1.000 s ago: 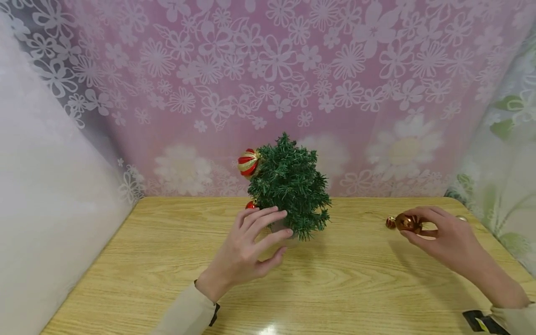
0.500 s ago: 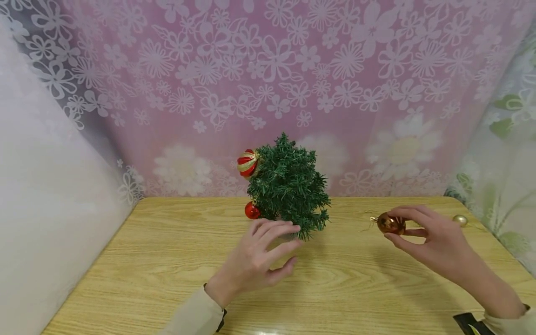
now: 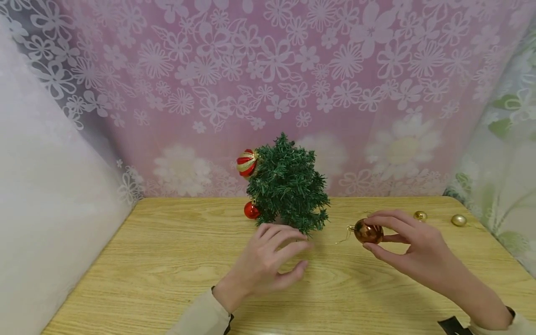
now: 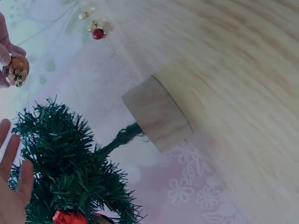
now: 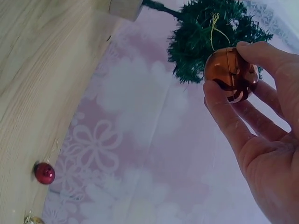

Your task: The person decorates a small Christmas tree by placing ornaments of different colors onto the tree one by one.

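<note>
Between its thumb and fingers my right hand [image 3: 418, 242] grips a shiny copper-brown Christmas bauble [image 3: 368, 231], held above the table to the right of the tree. A thin gold hanging loop [image 5: 216, 35] trails from the bauble's cap. My left hand [image 3: 276, 258] is empty, its fingers spread and slightly bent, in front of the small artificial Christmas tree [image 3: 289, 186]. On the tree's left side hang a red-and-gold striped bauble [image 3: 247, 163] and a plain red bauble [image 3: 251, 210]. In the left wrist view, the tree's pale round base [image 4: 158, 114] shows on the table.
Two small gold baubles, a nearer one [image 3: 420, 216] and a farther-right one [image 3: 458, 220], lie at the wooden table's [image 3: 167, 260] back right. A small dark-red bauble [image 5: 45, 173] lies there too, hidden in the head view. A pink floral cloth [image 3: 234, 93] hangs behind.
My right hand has carried the brown bauble leftward toward the tree, uncovering the gold baubles. My left hand has drawn down and right from the tree, revealing the red bauble.
</note>
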{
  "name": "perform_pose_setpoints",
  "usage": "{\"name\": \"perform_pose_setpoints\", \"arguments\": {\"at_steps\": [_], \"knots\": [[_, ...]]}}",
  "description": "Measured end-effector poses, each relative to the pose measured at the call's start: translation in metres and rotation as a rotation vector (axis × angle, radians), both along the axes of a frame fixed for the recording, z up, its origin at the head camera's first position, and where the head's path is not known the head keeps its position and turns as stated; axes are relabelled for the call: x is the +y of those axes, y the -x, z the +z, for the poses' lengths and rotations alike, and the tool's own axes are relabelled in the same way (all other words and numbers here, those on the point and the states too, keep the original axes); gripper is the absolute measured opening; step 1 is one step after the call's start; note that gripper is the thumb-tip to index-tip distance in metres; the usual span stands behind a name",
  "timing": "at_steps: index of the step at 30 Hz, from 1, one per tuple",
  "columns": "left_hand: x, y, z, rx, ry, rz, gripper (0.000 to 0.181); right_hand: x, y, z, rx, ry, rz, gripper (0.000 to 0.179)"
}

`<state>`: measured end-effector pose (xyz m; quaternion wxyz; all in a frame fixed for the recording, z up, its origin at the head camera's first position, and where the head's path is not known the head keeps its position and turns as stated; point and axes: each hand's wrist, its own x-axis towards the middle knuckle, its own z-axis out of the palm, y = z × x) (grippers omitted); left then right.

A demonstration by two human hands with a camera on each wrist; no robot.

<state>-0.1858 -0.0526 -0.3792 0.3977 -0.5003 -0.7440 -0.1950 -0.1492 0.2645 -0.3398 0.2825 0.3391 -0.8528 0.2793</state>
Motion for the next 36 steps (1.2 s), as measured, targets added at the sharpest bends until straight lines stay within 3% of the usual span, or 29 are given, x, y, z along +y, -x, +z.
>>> {"name": "perform_pose_setpoints", "arguments": {"at_steps": [6,12,18,31,36], "knots": [[0.005,-0.002,0.003,-0.034,-0.043,0.069,0.024,-0.015,-0.002,0.000,-0.051,0.018,0.043,0.066],[0.011,-0.006,0.004,-0.053,-0.089,0.103,0.020,-0.027,-0.004,0.001,-0.016,0.038,0.106,0.037],[0.015,-0.007,0.005,-0.065,-0.115,0.132,0.018,-0.037,-0.006,0.003,0.012,0.049,0.144,0.040],[0.017,-0.008,0.002,-0.084,-0.109,0.138,0.009,-0.054,-0.007,0.008,0.061,0.007,0.157,0.040],[0.014,-0.009,0.001,-0.135,-0.153,0.100,0.004,-0.056,-0.005,0.007,0.085,-0.021,0.143,0.039]]}}
